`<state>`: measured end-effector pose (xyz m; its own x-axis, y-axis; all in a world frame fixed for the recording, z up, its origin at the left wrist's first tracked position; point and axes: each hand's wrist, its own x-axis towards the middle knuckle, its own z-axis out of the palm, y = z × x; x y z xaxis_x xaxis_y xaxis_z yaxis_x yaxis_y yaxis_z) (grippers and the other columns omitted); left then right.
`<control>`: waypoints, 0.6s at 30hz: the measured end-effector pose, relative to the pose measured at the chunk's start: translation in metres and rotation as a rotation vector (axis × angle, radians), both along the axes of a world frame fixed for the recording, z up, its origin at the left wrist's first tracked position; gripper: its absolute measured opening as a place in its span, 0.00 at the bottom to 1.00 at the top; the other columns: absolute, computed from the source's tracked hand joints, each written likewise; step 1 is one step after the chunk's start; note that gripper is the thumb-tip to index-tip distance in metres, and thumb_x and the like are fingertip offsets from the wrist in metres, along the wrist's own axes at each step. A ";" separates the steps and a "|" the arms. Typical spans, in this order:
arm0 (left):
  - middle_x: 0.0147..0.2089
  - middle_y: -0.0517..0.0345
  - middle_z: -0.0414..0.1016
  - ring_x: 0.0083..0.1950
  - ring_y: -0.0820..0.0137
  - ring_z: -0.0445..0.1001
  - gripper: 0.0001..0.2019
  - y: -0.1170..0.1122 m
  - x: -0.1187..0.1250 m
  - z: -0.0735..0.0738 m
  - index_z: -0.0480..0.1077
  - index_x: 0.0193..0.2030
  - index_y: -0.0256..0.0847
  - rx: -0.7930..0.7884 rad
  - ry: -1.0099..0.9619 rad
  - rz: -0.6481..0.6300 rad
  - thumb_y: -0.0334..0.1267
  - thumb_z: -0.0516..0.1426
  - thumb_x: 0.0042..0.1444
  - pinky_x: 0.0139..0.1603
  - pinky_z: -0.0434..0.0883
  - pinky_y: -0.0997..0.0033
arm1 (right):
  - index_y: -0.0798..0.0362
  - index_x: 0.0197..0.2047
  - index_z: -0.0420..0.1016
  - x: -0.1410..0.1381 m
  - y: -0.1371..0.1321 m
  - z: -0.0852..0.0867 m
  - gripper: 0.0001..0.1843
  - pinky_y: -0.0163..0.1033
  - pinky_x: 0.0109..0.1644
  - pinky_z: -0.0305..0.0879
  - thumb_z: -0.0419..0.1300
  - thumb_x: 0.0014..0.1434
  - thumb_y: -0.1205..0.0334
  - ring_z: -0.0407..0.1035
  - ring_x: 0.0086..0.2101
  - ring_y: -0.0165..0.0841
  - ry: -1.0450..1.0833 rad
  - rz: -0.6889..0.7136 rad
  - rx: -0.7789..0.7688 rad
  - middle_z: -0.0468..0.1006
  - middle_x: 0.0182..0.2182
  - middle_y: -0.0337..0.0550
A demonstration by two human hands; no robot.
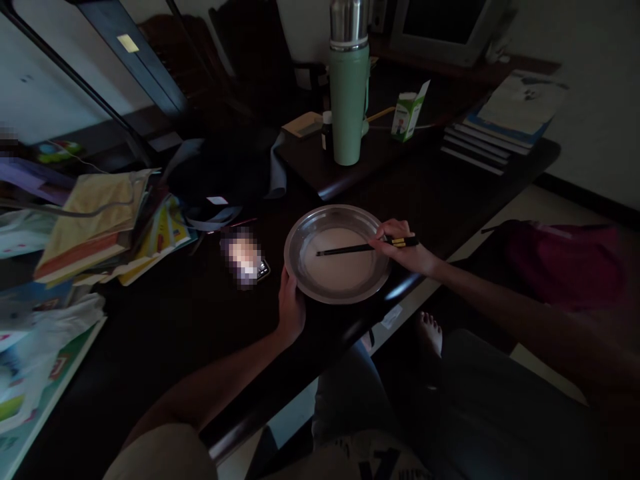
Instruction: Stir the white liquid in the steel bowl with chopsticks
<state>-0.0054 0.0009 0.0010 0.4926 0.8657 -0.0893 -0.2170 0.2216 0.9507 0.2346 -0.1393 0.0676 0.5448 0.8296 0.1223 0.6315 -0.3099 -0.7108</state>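
Observation:
A round metal plate (pixel 300 233) with pale liquid or porridge in it sits near the front edge of a dark wooden table (pixel 175 320). My left hand (pixel 291 308) grips the plate's near-left rim. My right hand (pixel 405 250) is closed on a pair of black chopsticks (pixel 345 250) with yellow bands near the top. Their tips reach over the middle of the plate, at or just above the pale contents.
A tall green thermos (pixel 349 100) stands behind the plate beside a small carton (pixel 409 112). Stacked books (pixel 505 123) lie at the right rear, and heaped books and papers (pixel 100 227) at the left. A lit phone (pixel 246 259) lies left of the plate.

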 end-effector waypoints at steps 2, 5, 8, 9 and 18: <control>0.65 0.53 0.73 0.71 0.55 0.65 0.23 0.000 0.000 -0.001 0.74 0.59 0.49 -0.001 0.002 0.005 0.55 0.59 0.61 0.73 0.61 0.52 | 0.45 0.33 0.76 0.007 0.000 -0.001 0.15 0.59 0.54 0.60 0.61 0.61 0.43 0.65 0.51 0.49 -0.016 -0.052 0.009 0.76 0.43 0.46; 0.66 0.53 0.73 0.71 0.55 0.65 0.23 0.000 0.000 -0.002 0.73 0.59 0.49 -0.015 -0.003 0.006 0.56 0.59 0.61 0.73 0.61 0.51 | 0.47 0.29 0.73 0.022 -0.007 0.001 0.15 0.60 0.55 0.59 0.61 0.60 0.46 0.66 0.48 0.48 -0.031 -0.115 0.064 0.76 0.39 0.44; 0.66 0.53 0.72 0.71 0.56 0.65 0.24 0.001 0.001 -0.003 0.72 0.60 0.50 -0.015 -0.007 0.003 0.56 0.60 0.60 0.73 0.60 0.52 | 0.48 0.25 0.70 0.037 -0.021 0.007 0.16 0.58 0.57 0.58 0.61 0.58 0.47 0.68 0.46 0.46 -0.013 -0.096 0.106 0.76 0.36 0.43; 0.66 0.53 0.72 0.71 0.56 0.65 0.25 0.001 0.001 -0.004 0.72 0.60 0.50 -0.017 -0.008 0.005 0.56 0.60 0.60 0.73 0.60 0.52 | 0.48 0.25 0.70 0.040 -0.026 0.010 0.16 0.58 0.57 0.58 0.62 0.57 0.47 0.68 0.46 0.46 0.002 -0.076 0.104 0.76 0.37 0.43; 0.66 0.54 0.73 0.70 0.57 0.67 0.24 0.000 0.001 -0.002 0.72 0.61 0.50 -0.009 -0.014 -0.012 0.55 0.59 0.61 0.72 0.63 0.53 | 0.47 0.29 0.74 0.009 -0.031 0.008 0.21 0.57 0.56 0.62 0.62 0.57 0.37 0.68 0.47 0.46 0.086 0.121 0.065 0.77 0.40 0.45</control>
<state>-0.0047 0.0009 -0.0008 0.5044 0.8588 -0.0897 -0.2275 0.2324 0.9456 0.2435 -0.1704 0.0752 0.4519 0.8818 0.1351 0.5977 -0.1868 -0.7796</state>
